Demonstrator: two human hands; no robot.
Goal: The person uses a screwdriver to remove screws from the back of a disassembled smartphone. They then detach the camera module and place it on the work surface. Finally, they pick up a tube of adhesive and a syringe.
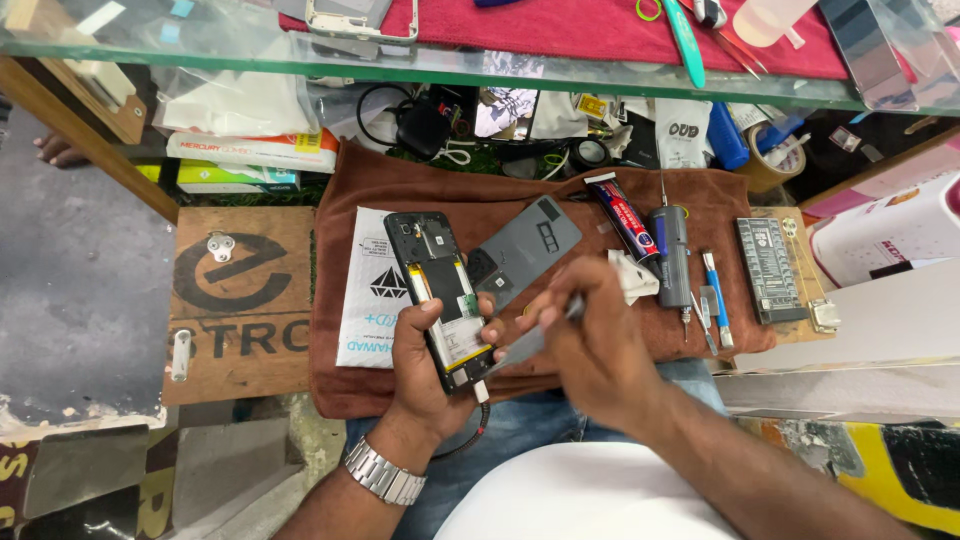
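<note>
My left hand (432,372) grips an opened black smartphone (440,292) with its back off, so the battery and inner frame show; a cable hangs from its lower end. My right hand (592,345) pinches a thin grey metal tool (530,340) whose flat end points at the phone's lower right edge. The phone's grey back cover (530,245) lies on the brown cloth (350,370) just behind my hands. A metal watch is on my left wrist.
On the cloth lie a white leaflet (366,290), a glue tube (622,215), a grey electric screwdriver (672,258), a blue-handled tool (716,298), a white wipe (630,275) and a dark circuit tester (770,270). A glass shelf (250,50) with a red mat runs above. A white box stands right.
</note>
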